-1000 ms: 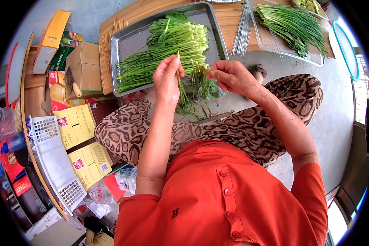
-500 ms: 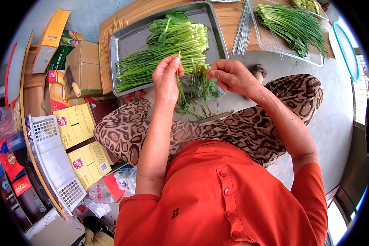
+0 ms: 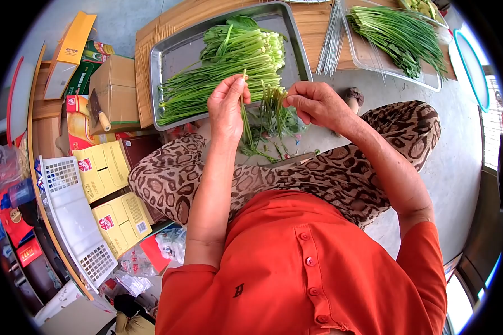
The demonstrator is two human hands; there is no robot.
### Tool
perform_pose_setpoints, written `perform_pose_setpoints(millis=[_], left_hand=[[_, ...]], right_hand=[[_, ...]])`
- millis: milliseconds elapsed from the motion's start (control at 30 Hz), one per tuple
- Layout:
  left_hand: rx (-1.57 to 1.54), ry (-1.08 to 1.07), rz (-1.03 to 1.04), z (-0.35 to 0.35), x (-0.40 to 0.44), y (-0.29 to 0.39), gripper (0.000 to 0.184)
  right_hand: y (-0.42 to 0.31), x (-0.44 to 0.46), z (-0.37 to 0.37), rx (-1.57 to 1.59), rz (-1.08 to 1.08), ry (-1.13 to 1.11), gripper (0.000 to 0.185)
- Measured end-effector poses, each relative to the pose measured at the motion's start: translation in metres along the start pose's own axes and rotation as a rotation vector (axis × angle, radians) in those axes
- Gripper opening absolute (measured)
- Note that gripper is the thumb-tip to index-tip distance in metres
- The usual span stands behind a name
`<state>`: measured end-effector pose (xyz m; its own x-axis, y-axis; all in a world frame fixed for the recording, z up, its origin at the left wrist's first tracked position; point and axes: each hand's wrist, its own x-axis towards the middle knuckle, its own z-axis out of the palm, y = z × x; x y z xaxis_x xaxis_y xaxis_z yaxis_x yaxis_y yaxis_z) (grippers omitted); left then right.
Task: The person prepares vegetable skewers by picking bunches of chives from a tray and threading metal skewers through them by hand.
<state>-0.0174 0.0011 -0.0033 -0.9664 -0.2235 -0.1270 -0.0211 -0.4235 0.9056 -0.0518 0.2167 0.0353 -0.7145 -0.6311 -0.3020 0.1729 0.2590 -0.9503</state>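
Note:
My left hand [image 3: 228, 109] pinches a few thin green stems [image 3: 246, 125] that hang down below the fingers, their pale ends sticking up above the fingertips. To its right, my right hand [image 3: 314, 101] is closed on a small bunch of limp greens [image 3: 273, 109]. The two hands are apart, at about the same height, in front of the near rim of a metal tray [image 3: 303, 60]. Inside the tray lie long green stalks [image 3: 207, 84] and leafy greens with pale stems [image 3: 265, 50]. Loose scraps [image 3: 268, 149] lie below the hands.
A knife [image 3: 290, 160] lies near my legs. Metal skewers [image 3: 331, 42] and a clear plastic bin [image 3: 437, 82] of greens rest on the wooden table [image 3: 313, 14]. Cardboard boxes [image 3: 114, 92], a cleaver [image 3: 99, 111] and a white basket [image 3: 75, 209] stand on the left.

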Motion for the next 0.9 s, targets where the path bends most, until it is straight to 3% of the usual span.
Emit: perform_pose_setpoints(millis=[900], left_hand=[[0.004, 0.014, -0.002, -0.0015, 0.0013, 0.0004, 0.018]], right_hand=[[0.0065, 0.0015, 0.0013, -0.003, -0.017, -0.029, 0.02]])
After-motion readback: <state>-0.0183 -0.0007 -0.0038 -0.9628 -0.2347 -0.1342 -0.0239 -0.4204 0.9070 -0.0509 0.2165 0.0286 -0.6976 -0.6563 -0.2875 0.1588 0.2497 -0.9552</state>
